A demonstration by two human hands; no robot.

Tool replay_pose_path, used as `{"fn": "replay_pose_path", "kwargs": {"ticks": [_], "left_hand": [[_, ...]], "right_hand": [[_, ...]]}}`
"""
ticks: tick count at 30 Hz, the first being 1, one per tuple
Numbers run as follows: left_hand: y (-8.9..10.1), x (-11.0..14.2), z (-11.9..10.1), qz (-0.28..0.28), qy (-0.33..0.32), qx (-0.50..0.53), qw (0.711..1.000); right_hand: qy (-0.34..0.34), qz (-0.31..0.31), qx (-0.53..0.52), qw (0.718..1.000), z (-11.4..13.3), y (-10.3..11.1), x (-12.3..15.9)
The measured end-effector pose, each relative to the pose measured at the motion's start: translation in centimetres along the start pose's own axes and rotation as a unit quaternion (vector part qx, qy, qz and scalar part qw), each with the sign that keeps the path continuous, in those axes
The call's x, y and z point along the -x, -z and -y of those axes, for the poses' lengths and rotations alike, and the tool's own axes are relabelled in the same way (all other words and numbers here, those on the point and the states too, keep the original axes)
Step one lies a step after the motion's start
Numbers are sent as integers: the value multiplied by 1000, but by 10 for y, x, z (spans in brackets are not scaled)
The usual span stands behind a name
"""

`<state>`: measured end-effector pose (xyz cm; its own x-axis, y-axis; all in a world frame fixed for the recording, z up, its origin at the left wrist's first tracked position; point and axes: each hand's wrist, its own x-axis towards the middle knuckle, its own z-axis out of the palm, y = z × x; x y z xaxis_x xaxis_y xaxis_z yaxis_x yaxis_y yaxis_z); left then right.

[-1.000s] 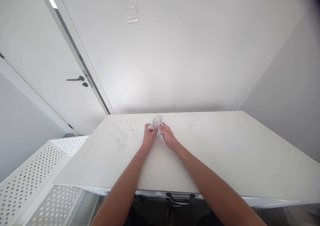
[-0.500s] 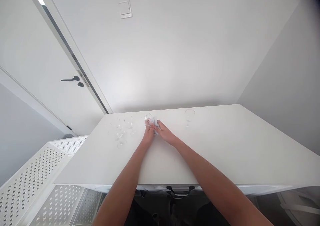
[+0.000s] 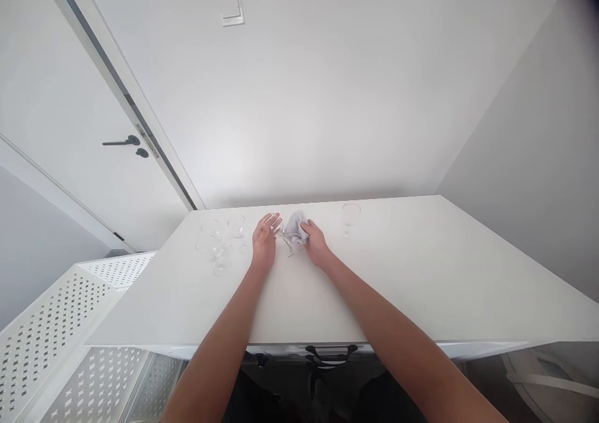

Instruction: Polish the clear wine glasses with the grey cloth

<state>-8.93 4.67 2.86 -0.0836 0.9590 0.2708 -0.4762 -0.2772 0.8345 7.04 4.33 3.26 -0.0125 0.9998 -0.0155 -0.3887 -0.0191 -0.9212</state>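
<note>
Glass (image 3: 275,226) held tilted in the left hand (image 3: 262,242), with loosely spread fingers around the bowl and with stem slanting right and near, over the far middle of the counter (image 3: 322,304). Pinched in the right hand (image 3: 317,244), beside the stem, a crumpled pale cloth (image 3: 296,225). To the left, clustered goblets (image 3: 236,226); to the right, toward the far edge, one lone upright goblet (image 3: 351,213).

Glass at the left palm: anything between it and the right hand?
Yes: the cloth, held in the right hand, sits between that hand and the glass's bowl. Nothing else shows there.
</note>
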Motion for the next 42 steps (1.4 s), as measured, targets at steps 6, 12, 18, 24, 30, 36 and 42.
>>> {"fn": "replay_pose_path", "kwargs": {"ticks": [6, 12, 18, 24, 30, 36, 42], "left_hand": [[1, -1, 5, -26, -27, 24, 999], [0, 3, 0, 26, -7, 30, 999], [2, 2, -2, 98, 31, 57, 993], [5, -1, -1, 77, 8, 61, 995], [4, 1, -4, 63, -4, 55, 996], [0, 4, -7, 47, -16, 33, 998], [-2, 6, -6, 59, -19, 33, 998]], "right_hand": [[15, 162, 80, 983, 9, -4, 8], [-44, 180, 141, 972, 4, -6, 12], [-200, 278, -67, 937, 1, 3, 8], [-193, 268, -95, 939, -3, 4, 5], [-23, 199, 9, 980, -1, 2, 6], [47, 206, 154, 965, 0, 2, 7], [65, 200, 345, 915, -6, -4, 10]]}}
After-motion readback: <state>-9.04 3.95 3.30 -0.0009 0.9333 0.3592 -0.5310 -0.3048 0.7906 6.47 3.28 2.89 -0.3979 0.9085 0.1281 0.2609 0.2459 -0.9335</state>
